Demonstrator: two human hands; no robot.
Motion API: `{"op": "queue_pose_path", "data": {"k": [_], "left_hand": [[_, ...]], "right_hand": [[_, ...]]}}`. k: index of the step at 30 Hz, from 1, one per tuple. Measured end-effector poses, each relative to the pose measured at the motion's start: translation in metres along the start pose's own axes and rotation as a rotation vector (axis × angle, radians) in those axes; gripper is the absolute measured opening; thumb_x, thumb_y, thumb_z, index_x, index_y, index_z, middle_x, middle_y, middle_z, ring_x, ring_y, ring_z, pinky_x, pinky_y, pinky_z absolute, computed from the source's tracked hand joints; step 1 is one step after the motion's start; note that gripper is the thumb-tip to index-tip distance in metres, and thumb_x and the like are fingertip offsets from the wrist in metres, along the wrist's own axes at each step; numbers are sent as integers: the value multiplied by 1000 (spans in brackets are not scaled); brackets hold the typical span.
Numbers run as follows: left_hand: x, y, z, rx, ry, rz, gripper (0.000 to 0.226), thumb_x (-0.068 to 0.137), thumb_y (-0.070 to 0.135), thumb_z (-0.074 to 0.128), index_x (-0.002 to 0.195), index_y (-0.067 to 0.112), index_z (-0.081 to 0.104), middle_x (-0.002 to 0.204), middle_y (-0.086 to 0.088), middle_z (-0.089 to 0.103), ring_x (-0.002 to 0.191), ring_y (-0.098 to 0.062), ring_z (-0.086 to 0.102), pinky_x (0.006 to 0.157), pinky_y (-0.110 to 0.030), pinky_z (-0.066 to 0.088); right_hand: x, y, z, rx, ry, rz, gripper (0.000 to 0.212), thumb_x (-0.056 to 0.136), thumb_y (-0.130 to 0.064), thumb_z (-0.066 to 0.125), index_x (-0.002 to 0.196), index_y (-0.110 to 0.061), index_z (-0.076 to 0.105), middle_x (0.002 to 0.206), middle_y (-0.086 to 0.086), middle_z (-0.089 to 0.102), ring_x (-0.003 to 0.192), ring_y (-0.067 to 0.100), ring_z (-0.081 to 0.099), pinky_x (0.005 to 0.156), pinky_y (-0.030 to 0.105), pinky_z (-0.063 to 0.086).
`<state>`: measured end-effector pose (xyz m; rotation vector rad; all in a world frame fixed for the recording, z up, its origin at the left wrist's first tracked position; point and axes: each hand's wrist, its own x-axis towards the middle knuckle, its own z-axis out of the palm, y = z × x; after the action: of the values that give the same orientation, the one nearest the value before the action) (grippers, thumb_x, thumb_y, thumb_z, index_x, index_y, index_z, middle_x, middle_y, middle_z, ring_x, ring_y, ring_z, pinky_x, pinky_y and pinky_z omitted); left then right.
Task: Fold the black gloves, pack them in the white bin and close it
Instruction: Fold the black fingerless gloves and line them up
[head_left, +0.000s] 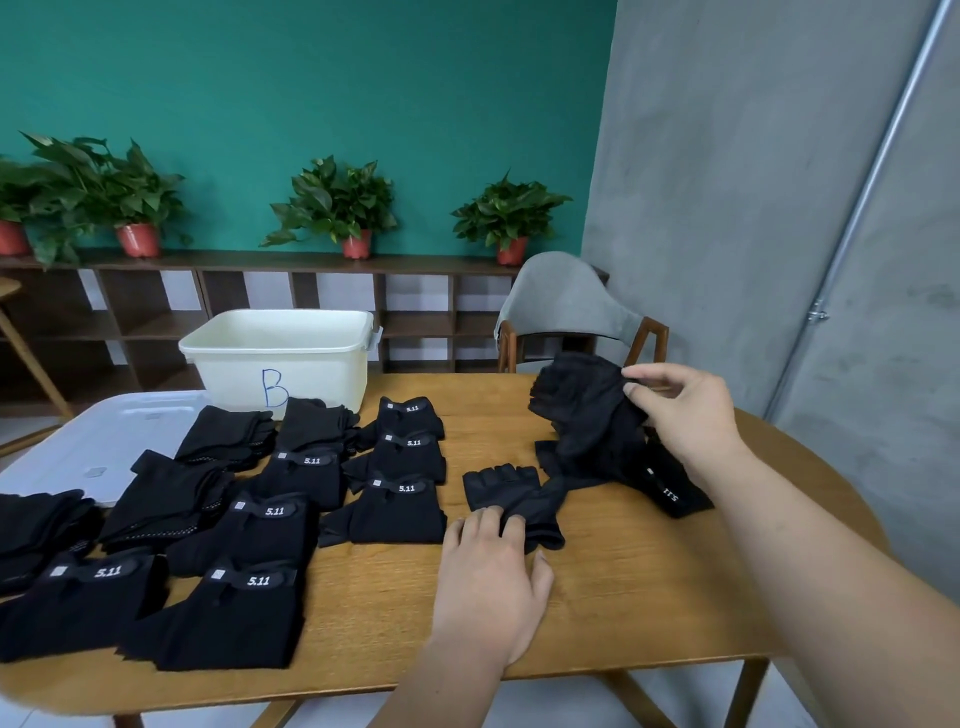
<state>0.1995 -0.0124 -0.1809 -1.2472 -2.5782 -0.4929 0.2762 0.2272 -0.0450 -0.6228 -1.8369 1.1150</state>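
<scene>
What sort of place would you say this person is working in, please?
Probably a lounge or office break room rather than a warehouse: a wooden table, a grey upholstered chair and potted plants on a low wooden shelf against a teal wall.

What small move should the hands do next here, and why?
Probably the right hand should lower the lifted glove onto the flat glove that the left hand presses to the table, so the pair can be folded together. The white bin stands open, but these two are not yet folded.
</scene>
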Motion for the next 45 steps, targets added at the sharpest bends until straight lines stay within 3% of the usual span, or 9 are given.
{"op": "queue_pose_path", "data": {"k": [5,11,17,22,26,28,31,34,45], "left_hand": [[-2,0,-3,2,27,-7,55,103,53,27,130,25,66,130,3,61,126,-21,53,119,-42,36],[-3,1,-4,-6,59,-10,55,103,51,28,128,24,68,129,1,62,125,-21,54,117,-41,38],[-4,1,-7,-101,20,96,55,105,49,32,150,24,54,154,4,51,147,-15,41,126,-34,28],[-4,3,-13,-40,26,137,51,104,54,28,129,29,64,123,10,59,120,-14,51,112,-32,38],[-5,2,-8,-81,84,153,43,104,55,33,120,26,61,116,8,51,112,-14,48,101,-33,45],[-5,1,-7,-122,41,156,45,105,55,35,136,28,54,134,7,46,128,-14,43,109,-32,43],[-3,0,-8,-138,-88,163,62,109,56,30,165,31,25,173,6,18,160,-14,11,131,-35,16],[1,0,-7,-61,-218,194,65,109,61,19,169,37,5,177,8,-3,162,-13,-10,133,-40,0],[-1,5,-13,45,-422,211,68,104,72,13,166,47,5,176,7,-11,162,-20,-16,131,-49,-5]], "right_hand": [[-24,20,-11,66,73,173,16,91,-12,79,98,-27,81,94,-2,79,92,20,77,81,40,65],[-89,86,-17,-931,-112,47,29,95,-31,70,124,-29,71,126,-3,60,116,23,56,88,39,56],[-126,100,-1,-982,-216,-319,30,105,-42,51,123,-36,74,122,-18,66,114,13,55,92,37,47],[-143,85,3,-994,-99,-441,34,102,-50,45,103,-36,77,96,-17,60,91,13,53,81,35,42],[-147,80,5,-902,-282,-390,44,104,-55,43,141,-37,61,138,-14,55,130,12,47,106,36,46],[-148,80,7,-922,-442,-233,56,106,-64,28,159,-46,34,166,-16,32,155,12,22,125,37,28],[-152,79,9,-1009,-537,-87,62,103,-72,10,163,-52,11,174,-11,11,161,17,0,131,40,8],[-158,73,10,-1056,-539,-46,65,100,-74,3,162,-55,5,176,-7,3,162,22,-7,131,45,1],[-175,74,7,-1024,-306,-93,66,99,-71,2,150,-57,41,168,-9,32,158,21,19,129,43,18]]}}
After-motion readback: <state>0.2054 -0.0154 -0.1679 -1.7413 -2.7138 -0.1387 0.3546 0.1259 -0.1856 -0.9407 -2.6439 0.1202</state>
